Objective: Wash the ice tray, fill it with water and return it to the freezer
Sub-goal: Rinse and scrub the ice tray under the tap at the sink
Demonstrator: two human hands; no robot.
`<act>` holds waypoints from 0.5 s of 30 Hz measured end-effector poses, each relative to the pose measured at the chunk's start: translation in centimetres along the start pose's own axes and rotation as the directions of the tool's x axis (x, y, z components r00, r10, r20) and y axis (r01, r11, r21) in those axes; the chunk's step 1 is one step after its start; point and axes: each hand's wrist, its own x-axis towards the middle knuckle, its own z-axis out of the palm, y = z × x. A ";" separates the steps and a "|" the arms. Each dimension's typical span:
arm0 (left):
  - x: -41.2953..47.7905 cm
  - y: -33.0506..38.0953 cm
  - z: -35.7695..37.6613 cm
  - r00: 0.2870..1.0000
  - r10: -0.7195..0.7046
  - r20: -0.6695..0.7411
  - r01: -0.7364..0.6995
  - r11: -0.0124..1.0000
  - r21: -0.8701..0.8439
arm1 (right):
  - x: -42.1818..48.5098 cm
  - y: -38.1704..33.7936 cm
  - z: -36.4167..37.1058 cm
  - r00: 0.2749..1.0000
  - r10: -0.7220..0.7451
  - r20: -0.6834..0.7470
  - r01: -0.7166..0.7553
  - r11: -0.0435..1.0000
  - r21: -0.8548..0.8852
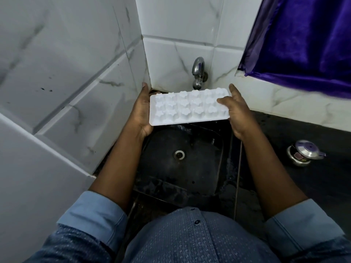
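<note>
A white plastic ice tray (187,108) with flower-shaped moulds is held level above the dark sink (212,149), its bumpy underside facing up. My left hand (141,113) grips its left end from below and the side. On the right end, my right hand (237,112) holds the tray with fingers laid over the moulds. A metal tap (198,74) juts from the tiled wall just behind the tray's far edge; no water stream is visible.
White marbled tiles (76,82) close in the sink on the left and behind. A dark counter (303,177) runs to the right with a small steel lidded pot (303,153) on it. Purple cloth (303,44) hangs at the upper right. The sink drain (179,154) lies below the tray.
</note>
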 end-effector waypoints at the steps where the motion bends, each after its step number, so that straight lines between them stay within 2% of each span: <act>1: 0.0 -0.2 -0.1 0.999 0.022 -0.032 -0.023 0.999 -0.046 | 0.0 0.3 0.2 1.000 -0.005 -0.012 0.004 1.000 -0.031; 2: 0.1 -0.5 -0.2 0.995 0.045 -0.087 -0.050 0.997 -0.063 | -0.2 0.5 0.4 1.000 -0.006 -0.017 0.005 0.999 -0.047; 5: 0.1 -1.6 -0.7 0.976 0.081 -0.200 -0.077 0.997 0.026 | 0.2 1.8 0.3 0.997 0.056 -0.046 -0.059 0.997 -0.049; 8: -0.3 -2.7 -1.0 0.990 0.078 -0.118 -0.072 0.996 0.058 | 0.7 2.9 -0.2 0.992 0.118 -0.051 -0.116 0.993 0.028; 11: -1.2 -3.2 -1.0 0.995 0.093 -0.030 -0.091 0.994 0.060 | -0.5 2.2 0.6 0.997 0.045 -0.057 -0.042 0.997 0.062; 13: -1.0 -3.7 -1.4 0.995 0.091 -0.036 -0.086 0.986 0.140 | -0.8 2.1 0.9 0.998 0.048 -0.051 -0.048 0.999 0.008; 15: -0.9 -4.4 -1.9 0.999 0.023 -0.040 -0.016 0.983 0.183 | -0.8 2.4 1.0 0.994 0.089 -0.056 -0.093 0.993 -0.072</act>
